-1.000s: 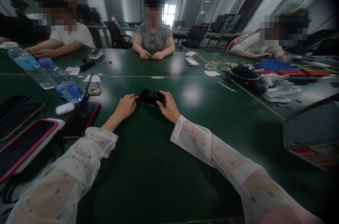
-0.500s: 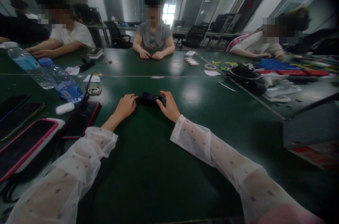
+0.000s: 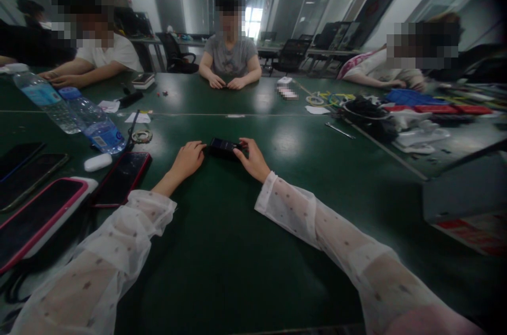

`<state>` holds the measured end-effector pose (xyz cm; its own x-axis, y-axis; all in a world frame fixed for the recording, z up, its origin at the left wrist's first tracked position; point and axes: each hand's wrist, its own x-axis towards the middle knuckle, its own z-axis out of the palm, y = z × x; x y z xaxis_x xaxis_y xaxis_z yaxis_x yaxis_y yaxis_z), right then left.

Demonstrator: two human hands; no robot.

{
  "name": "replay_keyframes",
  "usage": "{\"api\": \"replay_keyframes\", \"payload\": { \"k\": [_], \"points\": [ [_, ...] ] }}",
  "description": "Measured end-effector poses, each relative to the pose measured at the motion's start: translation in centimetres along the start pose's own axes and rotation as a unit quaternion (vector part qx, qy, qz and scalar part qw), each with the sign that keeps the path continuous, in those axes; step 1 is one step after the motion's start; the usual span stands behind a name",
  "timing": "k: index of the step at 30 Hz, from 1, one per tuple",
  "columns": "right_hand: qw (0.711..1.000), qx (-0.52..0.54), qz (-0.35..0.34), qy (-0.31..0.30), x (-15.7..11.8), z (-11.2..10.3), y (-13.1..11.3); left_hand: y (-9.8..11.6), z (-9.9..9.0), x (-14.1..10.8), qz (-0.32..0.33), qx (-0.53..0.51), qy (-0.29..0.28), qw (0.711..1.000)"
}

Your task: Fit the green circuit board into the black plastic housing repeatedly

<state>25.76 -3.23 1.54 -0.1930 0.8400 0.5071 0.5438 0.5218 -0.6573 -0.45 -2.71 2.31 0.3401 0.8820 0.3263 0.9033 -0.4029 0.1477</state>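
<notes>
Glass partitions and office chairs stand behind a long green counter [image 3: 222, 250], its glossy surface catching pale reflections. Near its middle sits a small black device [image 3: 224, 148], between the two hands. Its long axis runs left to right across the wearer's view, the right end angled slightly nearer the wearer, and its dark screen faces up and towards the wearer.

The right hand [image 3: 252, 158] is part open, thumb on the near side and index finger on the far side, and has hold of the device's right end. The left hand [image 3: 190, 157] lies palm down, fingers loosely bent and slightly spread, gripping nothing; its index fingertip reaches the device's left end, though whether it touches cannot be told.

Left of the left hand lie a red-edged phone [image 3: 122, 179], a white case [image 3: 98, 162] and two tilted water bottles [image 3: 93, 121]. Beyond the right hand lies a wrench [image 3: 339, 130], well apart from the device. Across the counter, a person in a grey shirt [image 3: 230, 55] rests both forearms on it.
</notes>
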Motion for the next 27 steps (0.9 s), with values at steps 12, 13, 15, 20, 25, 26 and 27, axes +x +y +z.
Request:
{"api": "replay_keyframes", "payload": {
  "k": [12, 13, 15, 20, 25, 26, 27],
  "points": [
    [0.999, 0.003, 0.002, -0.052, 0.15, 0.12, 0.34, -0.16, 0.32, 0.14, 0.001, 0.000, 0.002, 1.000],
    [0.998, 0.004, 0.005, -0.056, 0.18, 0.08, 0.33, -0.19, 0.36, 0.14, 0.002, 0.001, 0.003, 1.000],
    [0.998, 0.007, 0.011, -0.062, 0.20, -0.05, 0.19, -0.27, 0.43, 0.14, 0.004, 0.000, 0.004, 1.000],
    [0.997, 0.020, 0.026, -0.073, 0.19, -0.34, -0.26, -0.36, 0.45, 0.17, 0.003, -0.002, 0.003, 1.000],
    [0.996, 0.027, 0.032, -0.076, 0.21, -0.32, -0.23, -0.18, 0.26, 0.11, 0.001, -0.004, -0.001, 1.000],
    [0.996, 0.029, 0.033, -0.076, 0.21, -0.32, -0.22, -0.14, 0.22, 0.09, 0.000, -0.006, -0.001, 1.000],
    [0.996, 0.030, 0.034, -0.077, 0.20, -0.33, -0.21, -0.11, 0.17, 0.08, -0.001, -0.007, -0.001, 1.000]
  ]
}}
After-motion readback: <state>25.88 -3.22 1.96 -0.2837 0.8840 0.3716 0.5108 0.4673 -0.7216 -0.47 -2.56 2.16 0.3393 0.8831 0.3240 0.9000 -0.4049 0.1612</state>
